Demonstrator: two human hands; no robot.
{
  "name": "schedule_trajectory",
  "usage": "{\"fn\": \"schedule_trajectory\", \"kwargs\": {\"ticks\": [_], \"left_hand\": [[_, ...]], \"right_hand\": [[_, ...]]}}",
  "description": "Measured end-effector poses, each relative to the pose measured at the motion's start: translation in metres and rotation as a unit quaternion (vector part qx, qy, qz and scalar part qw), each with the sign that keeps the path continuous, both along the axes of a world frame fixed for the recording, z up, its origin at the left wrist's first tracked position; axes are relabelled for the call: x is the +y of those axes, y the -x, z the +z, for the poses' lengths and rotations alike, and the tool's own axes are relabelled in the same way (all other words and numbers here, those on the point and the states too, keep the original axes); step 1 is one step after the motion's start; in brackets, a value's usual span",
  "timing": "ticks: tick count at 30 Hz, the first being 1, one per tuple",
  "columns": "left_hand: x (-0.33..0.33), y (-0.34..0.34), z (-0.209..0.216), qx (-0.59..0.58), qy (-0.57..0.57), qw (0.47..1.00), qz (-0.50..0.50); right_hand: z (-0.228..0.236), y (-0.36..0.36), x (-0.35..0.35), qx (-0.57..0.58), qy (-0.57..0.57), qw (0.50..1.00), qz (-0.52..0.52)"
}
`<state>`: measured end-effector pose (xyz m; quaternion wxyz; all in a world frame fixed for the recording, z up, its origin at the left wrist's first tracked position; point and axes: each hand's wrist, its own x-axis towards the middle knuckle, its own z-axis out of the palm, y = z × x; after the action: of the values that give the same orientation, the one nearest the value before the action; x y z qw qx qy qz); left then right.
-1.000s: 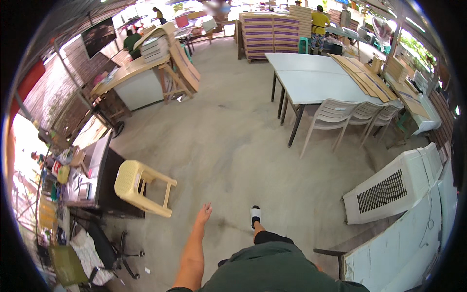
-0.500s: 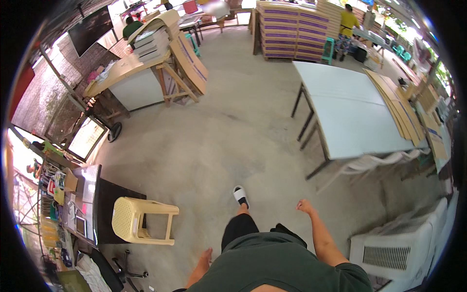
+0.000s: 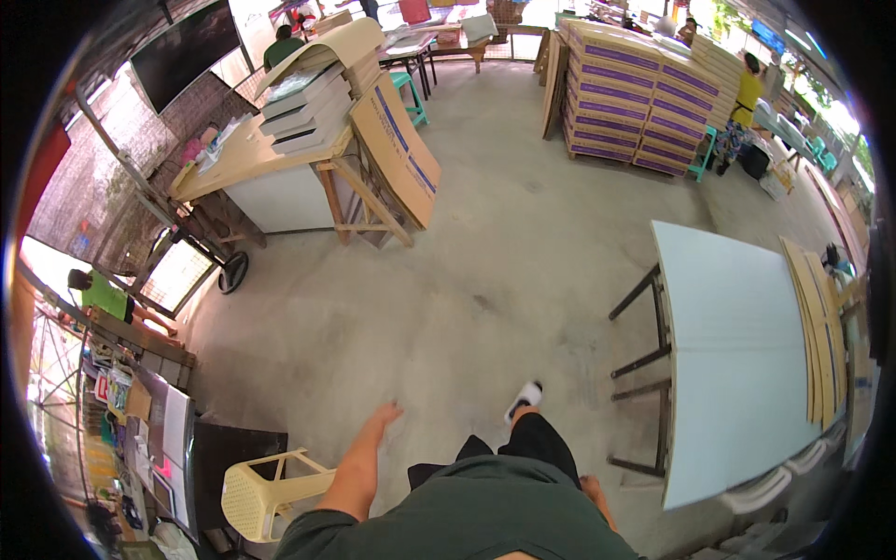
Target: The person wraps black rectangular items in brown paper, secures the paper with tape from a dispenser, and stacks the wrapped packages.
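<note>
My left hand (image 3: 386,413) swings out in front of my body over the bare concrete floor, slightly smeared by motion. Its fingers look loosely apart, and nothing shows in them. My right hand (image 3: 590,487) hangs low by my right thigh, partly cut off by my shirt, so its fingers are hard to make out. Neither hand touches any object. A cream plastic stool (image 3: 250,499) stands to the left, the object closest to my left arm. To the right of my right hand is a light-blue topped table (image 3: 728,345) with dark metal legs.
Flat cardboard sheets (image 3: 814,327) lie along the table's right side. Stacked cartons (image 3: 607,98) stand far right of centre. A wooden worktable (image 3: 219,168) with a leaning cardboard panel (image 3: 397,149) is at the far left. Concrete floor (image 3: 448,280) runs between. Several people are farther off.
I have stepped forward; the worktable and cartons are nearer, and the stool and blue table sit lower in view. My left hand has swung forward, my right hand back. The other foot now leads.
</note>
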<state>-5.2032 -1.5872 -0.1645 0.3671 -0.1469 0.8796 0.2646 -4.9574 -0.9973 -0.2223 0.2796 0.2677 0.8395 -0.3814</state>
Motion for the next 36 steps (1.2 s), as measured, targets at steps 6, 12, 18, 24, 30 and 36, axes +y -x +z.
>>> {"fn": "schedule_trajectory", "kwargs": {"ticks": [6, 12, 18, 24, 30, 36], "left_hand": [[0.138, 0.258, 0.035, 0.011, -0.225, 0.971, 0.085], [0.182, 0.383, -0.018, -0.009, -0.172, 0.979, 0.112], [0.146, 0.397, -0.047, -0.168, -0.143, 0.939, 0.264], [0.129, 0.543, -0.024, -0.268, -0.155, 0.913, 0.266], [0.121, 0.884, -0.022, -0.187, -0.124, 0.936, 0.272], [0.164, 1.213, 0.004, 0.157, -0.032, 0.986, -0.033]], "right_hand": [[0.017, 0.186, 0.048, -0.017, -0.055, 0.998, -0.008], [-0.050, 0.489, 0.166, 0.220, -0.214, 0.950, 0.053], [0.038, 0.828, 0.163, 0.043, -0.008, 0.987, 0.152], [0.037, 1.018, 0.118, 0.091, 0.076, 0.988, 0.097], [-0.008, 1.125, 0.117, 0.072, 0.063, 0.990, 0.105], [0.034, 1.211, 0.107, 0.048, -0.011, 0.997, 0.053]]}}
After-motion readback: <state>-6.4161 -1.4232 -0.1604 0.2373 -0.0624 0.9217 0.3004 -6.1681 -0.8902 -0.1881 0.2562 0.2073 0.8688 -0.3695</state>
